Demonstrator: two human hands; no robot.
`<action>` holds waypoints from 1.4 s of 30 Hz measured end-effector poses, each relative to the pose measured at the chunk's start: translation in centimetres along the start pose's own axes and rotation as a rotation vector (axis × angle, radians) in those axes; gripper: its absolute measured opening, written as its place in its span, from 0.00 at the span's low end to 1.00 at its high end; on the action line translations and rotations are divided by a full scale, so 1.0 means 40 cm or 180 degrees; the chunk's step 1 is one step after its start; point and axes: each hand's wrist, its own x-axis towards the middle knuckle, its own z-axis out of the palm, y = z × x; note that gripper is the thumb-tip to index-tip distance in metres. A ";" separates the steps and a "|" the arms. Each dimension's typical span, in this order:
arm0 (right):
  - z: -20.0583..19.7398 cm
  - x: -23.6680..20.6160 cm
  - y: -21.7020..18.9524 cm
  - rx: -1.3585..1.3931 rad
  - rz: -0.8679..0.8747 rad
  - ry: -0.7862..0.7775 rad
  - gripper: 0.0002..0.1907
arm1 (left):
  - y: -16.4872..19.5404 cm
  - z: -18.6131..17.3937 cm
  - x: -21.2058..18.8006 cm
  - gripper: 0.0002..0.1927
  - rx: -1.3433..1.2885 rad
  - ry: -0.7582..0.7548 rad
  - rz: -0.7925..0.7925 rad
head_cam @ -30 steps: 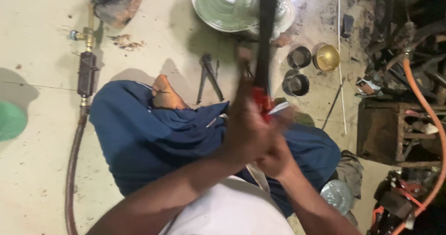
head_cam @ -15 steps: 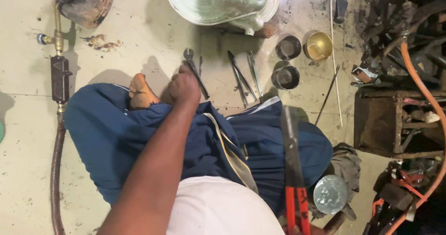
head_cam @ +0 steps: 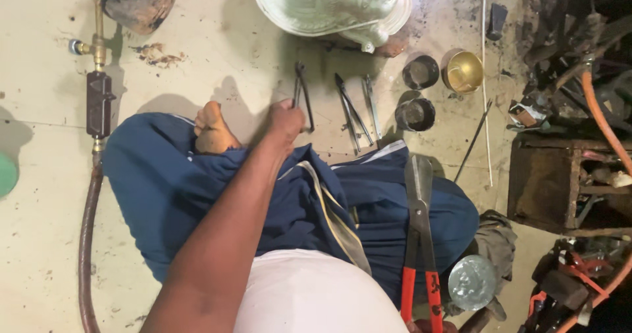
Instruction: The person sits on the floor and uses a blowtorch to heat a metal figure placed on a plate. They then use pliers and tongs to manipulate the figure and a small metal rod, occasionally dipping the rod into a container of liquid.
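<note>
my left hand (head_cam: 284,119) grips thin dark metal pliers (head_cam: 302,96) on the floor; my right hand, hidden, i cannot tell.

Three small bowls (head_cam: 420,73), three tongs (head_cam: 353,112), one shears (head_cam: 419,241).

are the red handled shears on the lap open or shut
Shut: the red-handled shears lie across the blue-clad lap with both blades together and handles nearly parallel.

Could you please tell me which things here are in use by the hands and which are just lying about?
In use:
left hand on the dark pliers
red-handled shears across the lap

Lying about:
tongs
two dark cups
brass bowl
hose
wooden crate
</note>
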 end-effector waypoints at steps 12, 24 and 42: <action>0.029 -0.023 -0.035 -0.0171 -0.0051 0.0040 0.40 | 0.100 -0.013 0.036 0.11 -0.1244 -0.0928 -0.0635; 0.043 -0.012 -0.081 -0.0271 -0.0105 0.0019 0.43 | 0.078 0.009 0.096 0.06 0.0428 -0.0020 0.0237; 0.201 0.024 -0.352 -0.1592 -0.0679 0.0290 0.22 | 0.229 -0.010 0.088 0.19 0.1660 0.0228 0.0162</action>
